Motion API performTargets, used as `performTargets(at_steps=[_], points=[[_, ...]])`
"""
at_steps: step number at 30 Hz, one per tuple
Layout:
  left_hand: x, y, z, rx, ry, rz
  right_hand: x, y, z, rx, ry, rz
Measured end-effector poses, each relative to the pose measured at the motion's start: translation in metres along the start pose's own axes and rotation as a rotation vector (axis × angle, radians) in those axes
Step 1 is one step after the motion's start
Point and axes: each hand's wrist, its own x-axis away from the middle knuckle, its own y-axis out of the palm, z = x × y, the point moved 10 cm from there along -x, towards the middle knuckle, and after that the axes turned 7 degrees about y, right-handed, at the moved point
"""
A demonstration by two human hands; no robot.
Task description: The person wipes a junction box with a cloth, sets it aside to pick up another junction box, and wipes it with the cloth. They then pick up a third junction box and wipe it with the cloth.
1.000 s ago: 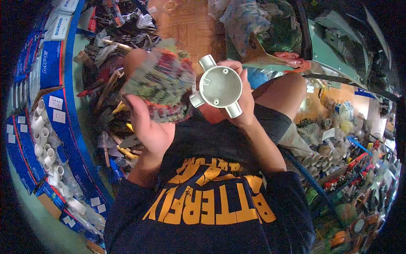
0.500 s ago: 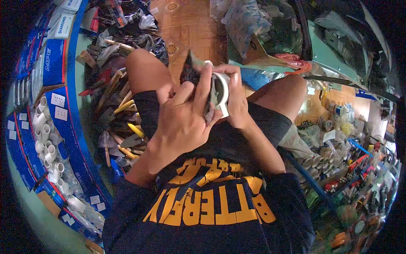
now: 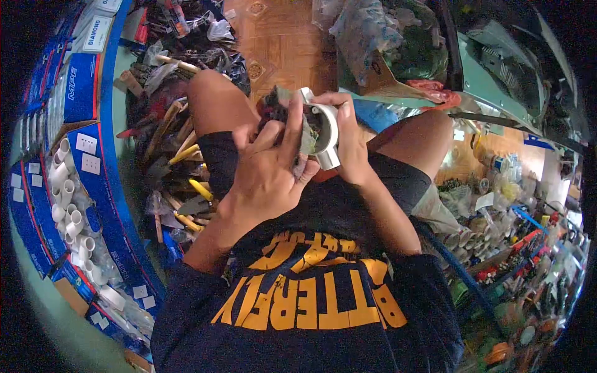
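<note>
A white plastic pipe clamp (image 3: pixel 330 138), curved with a lug at each end, is in my right hand (image 3: pixel 352 142), whose fingers wrap its outer side. My left hand (image 3: pixel 264 168) pinches a dark, worn cloth (image 3: pixel 278 104), with its fingers stretched along it and its thumb at the lower edge. The cloth lies against the clamp's open side and partly hides its hollow. Both hands are above my lap, between my bent knees.
To the left, blue boxes (image 3: pixel 79 87) stand beside white pipe fittings (image 3: pixel 73 224) and yellow-handled trowels (image 3: pixel 199 189). A cardboard box (image 3: pixel 388 78) with plastic bags sits ahead on the right. Shelves of bagged parts (image 3: pixel 497 230) fill the right side.
The pipe clamp has turned in my right hand, so more of its curved body and hollow shows. The cloth and my left fingers have shifted slightly left.
</note>
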Motion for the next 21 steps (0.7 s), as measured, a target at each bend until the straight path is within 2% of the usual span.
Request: performTargets(at_steps=[1,5,7,8,10,11,12,13,14,15,16,18,20,21], points=[[0.000,-0.002,-0.002,0.089,-0.025,0.026,0.000,0.000,0.000,0.005,0.012,0.003],[0.004,-0.003,-0.012,0.122,-0.015,0.014,0.000,0.001,0.000,-0.022,0.029,-0.038],[0.005,0.000,-0.021,0.389,-0.004,0.072,-0.001,0.006,0.010,0.031,0.133,-0.101],[0.006,-0.001,-0.018,0.390,-0.006,0.073,-0.002,0.005,0.010,0.032,0.134,-0.103],[0.023,0.001,-0.044,1.227,-0.370,0.374,-0.008,-0.006,0.003,0.104,0.049,-0.020],[0.030,0.000,-0.044,1.229,-0.369,0.369,-0.009,-0.012,0.000,0.139,0.007,0.023],[0.045,0.007,-0.054,1.258,-0.482,0.376,-0.010,-0.014,0.001,0.138,0.010,0.028],[0.058,0.015,-0.062,1.282,-0.596,0.388,-0.012,-0.018,0.008,-0.031,0.075,0.025],[0.064,0.018,-0.063,1.282,-0.595,0.391,-0.014,-0.019,0.015,-0.200,0.138,0.018],[0.073,0.021,-0.068,1.268,-0.647,0.446,-0.008,-0.016,-0.004,0.036,-0.010,0.021],[0.081,0.022,-0.073,1.253,-0.701,0.499,-0.011,-0.017,0.004,0.037,-0.011,0.018],[0.020,-0.008,-0.031,1.262,-0.243,0.422,-0.018,-0.020,0.033,-0.291,0.101,-0.018],[0.021,0.008,-0.019,0.682,-0.147,-0.028,-0.015,-0.010,0.029,-0.374,0.131,-0.059],[0.017,0.009,-0.017,0.680,-0.148,-0.027,-0.013,-0.001,0.027,-0.457,0.163,-0.099]])
